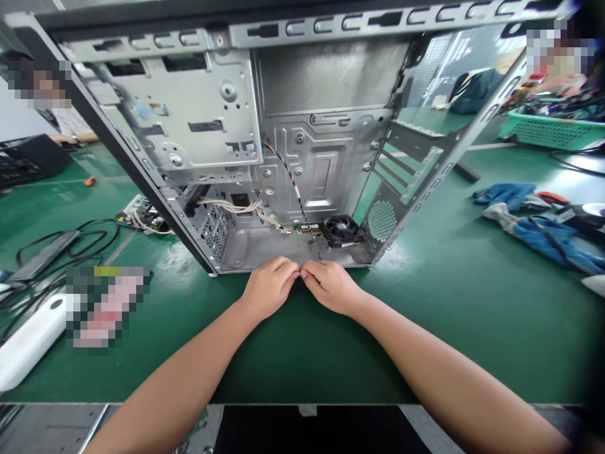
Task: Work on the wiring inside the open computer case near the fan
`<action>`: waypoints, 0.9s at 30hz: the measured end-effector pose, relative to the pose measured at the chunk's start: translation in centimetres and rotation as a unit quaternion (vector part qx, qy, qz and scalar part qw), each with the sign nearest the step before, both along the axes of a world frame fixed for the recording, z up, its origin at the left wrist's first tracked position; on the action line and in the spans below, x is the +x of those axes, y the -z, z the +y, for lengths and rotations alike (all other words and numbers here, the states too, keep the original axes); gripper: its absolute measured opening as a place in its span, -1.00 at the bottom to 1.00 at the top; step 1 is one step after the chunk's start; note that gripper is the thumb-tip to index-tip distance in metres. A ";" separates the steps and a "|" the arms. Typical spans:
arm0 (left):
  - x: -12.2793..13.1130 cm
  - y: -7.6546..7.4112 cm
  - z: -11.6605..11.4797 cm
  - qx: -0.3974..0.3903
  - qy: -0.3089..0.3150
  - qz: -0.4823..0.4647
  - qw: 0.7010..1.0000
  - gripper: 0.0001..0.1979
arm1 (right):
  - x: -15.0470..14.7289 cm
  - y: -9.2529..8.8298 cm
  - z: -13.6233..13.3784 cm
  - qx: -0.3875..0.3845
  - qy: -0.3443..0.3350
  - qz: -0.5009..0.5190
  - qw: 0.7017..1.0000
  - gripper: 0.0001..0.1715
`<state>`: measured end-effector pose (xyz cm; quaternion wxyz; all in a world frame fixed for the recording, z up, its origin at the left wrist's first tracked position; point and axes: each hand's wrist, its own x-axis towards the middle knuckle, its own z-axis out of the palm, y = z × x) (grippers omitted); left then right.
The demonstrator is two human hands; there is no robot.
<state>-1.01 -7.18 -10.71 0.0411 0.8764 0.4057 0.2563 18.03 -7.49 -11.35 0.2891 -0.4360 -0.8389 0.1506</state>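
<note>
An opened metal computer case [326, 161] stands upright on the table, its open side facing me. At its lower front edge, my left hand [271, 287] and my right hand [333, 287] meet, fingers curled into a pinch. Whatever lies between the fingertips is too small or hidden to make out. Just beyond them, on the case floor, are a black cooling fan [341, 228] and a small green circuit board [306, 227]. A twisted multicoloured cable [288, 170] hangs down to that board. White wires [246, 207] run in from the left.
On the green table [472, 315], black cables [101, 246], a white bar-shaped object [35, 340] and a circuit board [146, 214] lie left. Blue-and-grey gloves [539, 230] and a green basket [558, 131] full of cables are right. People stand behind on both sides.
</note>
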 end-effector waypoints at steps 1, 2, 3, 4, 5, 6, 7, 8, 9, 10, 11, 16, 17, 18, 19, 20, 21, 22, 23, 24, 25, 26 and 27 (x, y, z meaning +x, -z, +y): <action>0.0 0.0 0.0 0.001 -0.001 0.003 1.000 -0.81 | 0.0 0.1 0.0 0.001 -0.002 -0.001 1.000 -0.78; 0.0 -0.1 0.0 0.003 -0.002 0.006 1.000 -0.81 | 0.1 0.1 0.1 0.003 -0.004 -0.001 1.000 -0.78; 0.1 -0.1 0.0 0.005 -0.003 0.008 1.000 -0.80 | 0.1 0.1 0.1 0.006 -0.005 -0.002 1.000 -0.78; 0.1 -0.2 0.0 0.006 -0.004 0.009 1.000 -0.80 | 0.1 0.2 0.1 0.010 -0.005 -0.004 1.000 -0.78; 0.1 -0.2 0.1 0.006 -0.005 0.010 1.000 -0.80 | 0.1 0.2 0.1 0.014 -0.005 -0.005 1.000 -0.78; 0.1 -0.2 0.1 0.005 -0.006 0.011 1.000 -0.80 | 0.1 0.2 0.1 0.018 -0.006 -0.007 1.000 -0.78; 0.1 -0.2 0.1 0.003 -0.006 0.012 1.000 -0.79 | 0.1 0.2 0.1 0.023 -0.007 -0.009 1.000 -0.77; 0.1 -0.1 0.1 0.001 -0.006 0.013 1.000 -0.79 | 0.0 0.2 0.1 0.026 -0.008 -0.011 1.000 -0.76; 0.1 -0.1 0.1 -0.001 -0.006 0.014 1.000 -0.79 | 0.0 0.2 0.1 0.029 -0.009 -0.013 0.999 -0.76; 0.1 -0.1 0.1 -0.002 -0.007 0.013 1.000 -0.79 | 0.0 0.1 0.1 0.030 -0.011 -0.015 0.999 -0.75; 0.0 -0.1 0.2 -0.003 -0.007 0.012 1.000 -0.78 | 0.0 0.1 0.1 0.031 -0.011 -0.018 0.999 -0.75; -0.1 -0.2 0.2 -0.004 0.002 0.015 1.000 -0.77 | 0.0 0.2 0.2 0.037 -0.013 -0.026 0.999 -0.75; -0.1 -0.2 0.3 -0.002 0.003 0.017 1.000 -0.77 | 0.0 0.2 0.2 0.038 -0.014 -0.026 0.999 -0.75; -0.2 -0.2 0.3 0.000 0.003 0.018 1.000 -0.77 | 0.0 0.2 0.2 0.039 -0.016 -0.025 0.999 -0.75; -0.2 -0.2 0.2 0.002 0.002 0.019 1.000 -0.77 | 0.0 0.2 0.2 0.039 -0.017 -0.023 0.999 -0.74; -0.2 -0.2 0.2 0.005 0.001 0.020 1.000 -0.78 | 0.0 0.2 0.1 0.039 -0.016 -0.021 0.999 -0.74; -0.2 -0.2 0.2 0.010 -0.001 0.021 1.000 -0.78 | 0.0 0.2 0.1 0.039 -0.014 -0.019 0.999 -0.75; -0.2 -0.1 0.2 0.015 -0.002 0.022 1.000 -0.79 | 0.0 0.1 0.1 0.036 -0.010 -0.016 0.999 -0.76; -0.1 -0.1 0.2 0.022 -0.002 0.024 0.999 -0.79 | 0.0 0.1 0.0 0.033 -0.006 -0.013 0.999 -0.77; -0.1 0.0 0.1 0.029 -0.003 0.025 0.999 -0.80 | 0.0 0.1 0.0 0.028 -0.002 -0.010 1.000 -0.78; -0.1 0.0 0.1 0.035 -0.004 0.027 0.999 -0.80 | 0.0 0.1 0.0 0.024 0.000 -0.007 1.000 -0.79; -0.1 0.1 0.1 0.040 -0.005 0.027 0.999 -0.80 | 0.0 0.1 0.0 0.020 0.002 -0.004 1.000 -0.80; -0.1 0.1 0.1 0.043 -0.006 0.027 0.999 -0.79 | 0.0 0.1 0.0 0.017 0.003 -0.002 1.000 -0.80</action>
